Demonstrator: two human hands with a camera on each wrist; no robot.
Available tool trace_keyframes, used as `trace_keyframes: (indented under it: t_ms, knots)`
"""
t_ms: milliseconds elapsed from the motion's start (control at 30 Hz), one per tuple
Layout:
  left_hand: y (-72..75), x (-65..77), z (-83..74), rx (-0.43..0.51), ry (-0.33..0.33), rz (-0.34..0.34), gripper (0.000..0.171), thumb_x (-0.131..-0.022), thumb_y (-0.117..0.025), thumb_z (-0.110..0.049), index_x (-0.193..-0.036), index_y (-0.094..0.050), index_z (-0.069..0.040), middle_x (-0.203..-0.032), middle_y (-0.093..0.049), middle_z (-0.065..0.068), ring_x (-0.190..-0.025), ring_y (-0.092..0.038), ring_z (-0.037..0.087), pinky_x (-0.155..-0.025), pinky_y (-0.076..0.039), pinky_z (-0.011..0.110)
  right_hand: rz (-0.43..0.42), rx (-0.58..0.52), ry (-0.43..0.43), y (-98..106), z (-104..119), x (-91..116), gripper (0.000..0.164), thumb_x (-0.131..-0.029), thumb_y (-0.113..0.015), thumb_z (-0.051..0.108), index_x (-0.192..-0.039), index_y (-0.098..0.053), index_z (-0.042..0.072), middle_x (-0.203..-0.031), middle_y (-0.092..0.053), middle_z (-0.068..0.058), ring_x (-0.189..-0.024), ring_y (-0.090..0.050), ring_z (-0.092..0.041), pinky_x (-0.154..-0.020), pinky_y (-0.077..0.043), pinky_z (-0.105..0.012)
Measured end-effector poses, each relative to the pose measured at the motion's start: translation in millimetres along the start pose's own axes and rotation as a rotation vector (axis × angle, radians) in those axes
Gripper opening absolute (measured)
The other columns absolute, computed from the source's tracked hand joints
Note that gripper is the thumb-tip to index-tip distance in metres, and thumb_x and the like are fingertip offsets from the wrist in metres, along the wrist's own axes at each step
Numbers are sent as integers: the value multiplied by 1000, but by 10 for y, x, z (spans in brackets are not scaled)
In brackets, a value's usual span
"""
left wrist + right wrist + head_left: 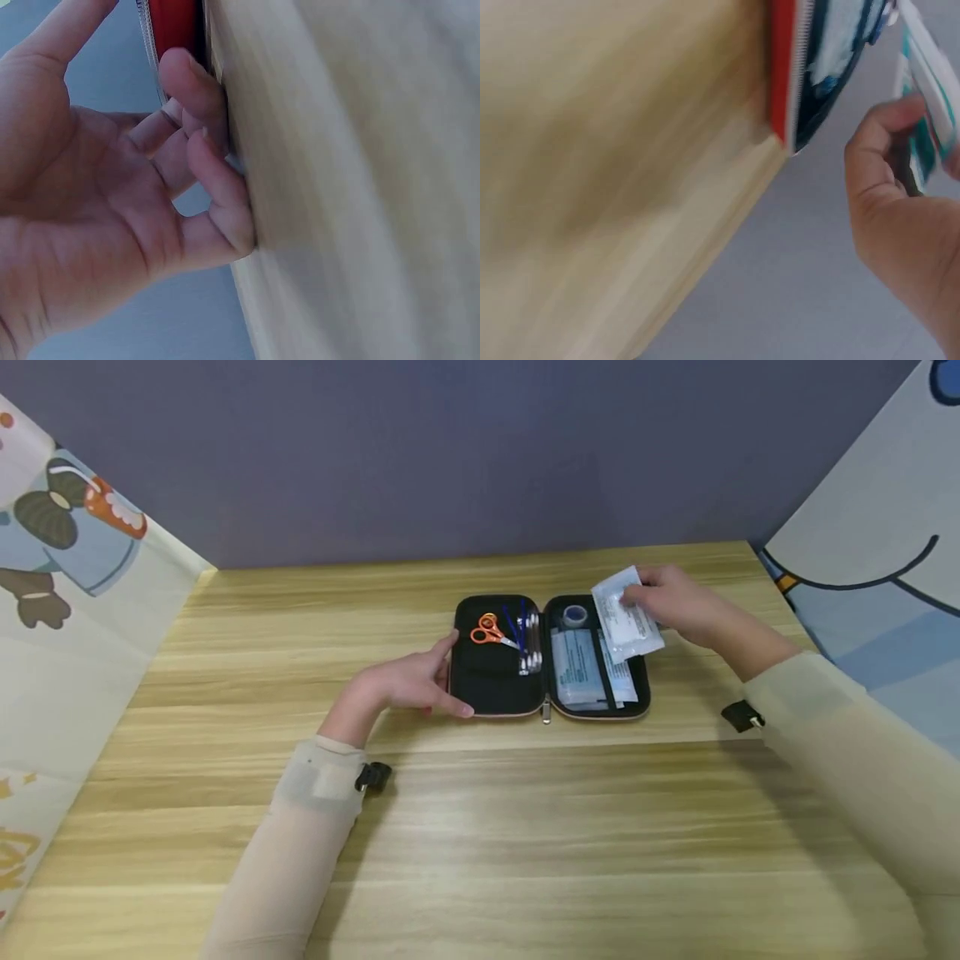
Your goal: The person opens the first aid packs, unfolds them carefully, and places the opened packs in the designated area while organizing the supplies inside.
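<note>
A black-lined first-aid case [491, 689] lies unfolded on the table, with a red outer side [781, 67] showing in the right wrist view. My left hand [408, 681] rests at its left edge, thumb by the near corner, fingers loosely bent against the tabletop. Above the right half, my right hand [675, 602] pinches a flat white printed packet [626, 618] between thumb and fingers. Green edging shows on the packet [930, 67] from the right wrist. Orange-handled scissors [489, 631], blue tweezers [519, 625] and cotton swabs [533, 647] sit in the left half.
In the right half are a tape roll [574, 616] and bagged supplies [579, 668] under a dark strap. A zipper pull [547, 712] hangs at the near side of the fold. The wooden table [480, 827] meets a grey-blue wall [450, 460] behind.
</note>
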State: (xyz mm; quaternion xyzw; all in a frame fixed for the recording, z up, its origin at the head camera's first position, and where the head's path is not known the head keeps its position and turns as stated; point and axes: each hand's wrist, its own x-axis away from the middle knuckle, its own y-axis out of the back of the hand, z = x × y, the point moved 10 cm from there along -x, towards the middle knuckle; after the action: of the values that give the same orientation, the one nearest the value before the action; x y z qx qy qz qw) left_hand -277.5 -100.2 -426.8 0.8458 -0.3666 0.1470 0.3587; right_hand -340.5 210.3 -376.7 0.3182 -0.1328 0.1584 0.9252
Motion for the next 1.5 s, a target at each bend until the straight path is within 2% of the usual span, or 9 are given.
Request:
trace_keyframes:
  t_ms: [100, 167, 300, 567, 867, 1133, 1267, 1400, 1500]
  knots:
    - [6, -15, -45, -77, 21, -20, 137, -85, -91, -34, -171, 15, -18, -124, -67, 16, -82, -67, 26, -82, -59, 39, 10, 69, -33, 27, -197, 93, 52, -109, -54, 22, -153, -48, -6, -124, -66, -20, -87, -66, -11, -74, -59, -30]
    - [3, -15, -91, -164, 44, -36, 136, -85, -91, -40, -172, 12, -17, -145, -61, 21, -113, -69, 32, -103, -56, 47, -9, 164, -41, 50, -292, 157, 47, -107, -61, 26, -143, -58, -4, -115, -68, -19, -83, -62, -14, -70, -55, -31]
    - [37, 15, -148, -360, 108, -100, 135, -80, -90, -56, -173, 2, -20, -174, -25, 21, -160, -29, 39, -127, -34, 62, -61, 329, -72, 84, -407, 266, 36, -102, -71, 31, -114, -67, -3, -87, -65, -9, -73, -56, -20, -62, -46, -34]
    - [79, 93, -119, -426, 154, -138, 133, -79, -90, -59, -173, -4, -23, -179, -3, 20, -164, -9, 50, -124, -27, 74, -17, 370, -82, -63, -362, 291, 40, -98, -77, 34, -74, -54, 11, -62, -63, 0, -63, -66, -16, -63, -48, -33]
    - [63, 69, -103, -407, 151, -93, 133, -80, -88, -60, -173, 0, -26, -180, -4, 19, -165, -7, 49, -126, -20, 77, -92, 338, -63, 6, -354, 186, 38, -98, -78, 36, -76, -60, 9, -64, -66, -1, -62, -67, -17, -62, -48, -33]
    - [83, 56, -132, -438, 151, -85, 132, -81, -88, -60, -173, 0, -26, -179, -5, 21, -164, -10, 50, -124, -23, 77, 177, 252, -67, -205, -431, 200, 43, -95, -82, 26, -72, -49, 11, -62, -60, -1, -59, -58, -15, -58, -51, -31]
    - [97, 56, -141, -448, 148, -90, 132, -80, -88, -60, -173, -1, -24, -179, -6, 21, -163, -13, 51, -123, -25, 77, 138, 295, -35, -181, -381, 165, 42, -97, -80, 28, -73, -49, 11, -60, -57, -1, -58, -55, -16, -57, -45, -31]
    - [101, 56, -129, -441, 147, -93, 133, -80, -88, -60, -173, -1, -23, -179, -6, 22, -163, -14, 52, -124, -24, 77, 59, 366, 9, -85, -314, 105, 28, -98, -76, 27, -92, -64, 3, -67, -54, 2, -61, -51, -16, -61, -41, -32]
    - [90, 50, -125, -438, 139, -92, 132, -80, -88, -60, -173, -2, -23, -179, -7, 22, -162, -14, 53, -123, -25, 77, 105, 356, -11, -64, -362, 97, 33, -96, -76, 24, -116, -70, -2, -70, -52, 3, -62, -47, -15, -62, -45, -34]
